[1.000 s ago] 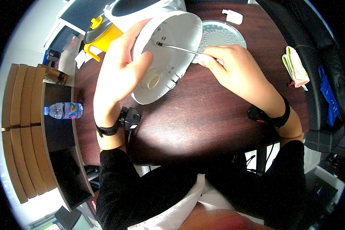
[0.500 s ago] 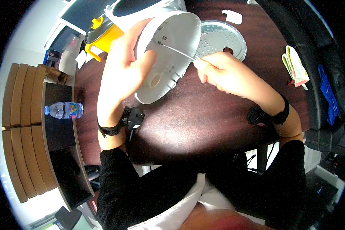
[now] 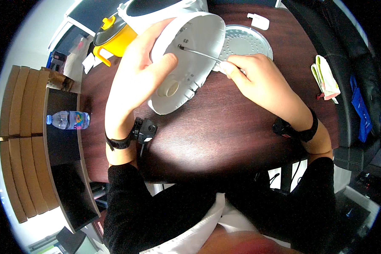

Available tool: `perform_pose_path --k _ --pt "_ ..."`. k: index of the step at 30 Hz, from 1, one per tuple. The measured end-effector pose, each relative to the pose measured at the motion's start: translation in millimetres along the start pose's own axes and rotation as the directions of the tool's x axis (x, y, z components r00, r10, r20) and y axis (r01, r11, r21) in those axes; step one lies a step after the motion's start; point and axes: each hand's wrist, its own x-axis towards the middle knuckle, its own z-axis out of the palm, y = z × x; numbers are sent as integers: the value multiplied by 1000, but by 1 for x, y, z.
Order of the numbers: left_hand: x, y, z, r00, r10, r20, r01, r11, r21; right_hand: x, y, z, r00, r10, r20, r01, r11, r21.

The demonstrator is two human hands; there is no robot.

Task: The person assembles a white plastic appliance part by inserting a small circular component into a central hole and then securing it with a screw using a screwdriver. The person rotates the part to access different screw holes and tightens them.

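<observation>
My left hand (image 3: 139, 70) grips the left rim of a hollow white plastic shell (image 3: 203, 31). Its thumb lies over the opening, while the other fingers are hidden behind the shell. The shell is tilted, with its open inside facing right and toward me. A cream round spout-like piece (image 3: 168, 88) and several small holes show inside. From a dark spot in the inner wall, a thin grey cord-like strand (image 3: 202, 54) runs, slightly curved, to my right hand (image 3: 252, 74). The right thumb and fingers pinch its outer end.
Behind the shell stands a white appliance body (image 3: 165, 13). To its left is a yellow pot (image 3: 116, 40) with a dark lid. A perforated metal disc (image 3: 252, 40), a small white piece (image 3: 259, 21) and a folded cloth (image 3: 326, 78) lie rightward. A water bottle (image 3: 72, 120) lies left.
The strand was straight and is now slightly bowed. My right hand has shifted a little to the right and turned, still pinching it. The left hand keeps its hold on the shell.
</observation>
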Motion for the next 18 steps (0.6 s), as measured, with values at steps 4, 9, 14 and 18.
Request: perform_pose_path --k 4,9,14,18 --pt "3 1 3 1000 5 14 -6 1000 14 -5 0 -1 997 -40 -64 32 992 -121" --pt "-1 3 6 996 -74 -47 75 997 18 -4 2 -3 991 -78 -104 63 987 -147" --pt "0 6 8 993 -111 -41 109 992 -58 -6 0 -5 995 -68 -77 57 989 -135" --pt "0 7 8 996 -75 -36 74 997 -28 -7 -2 -7 996 -64 -69 52 987 -155"
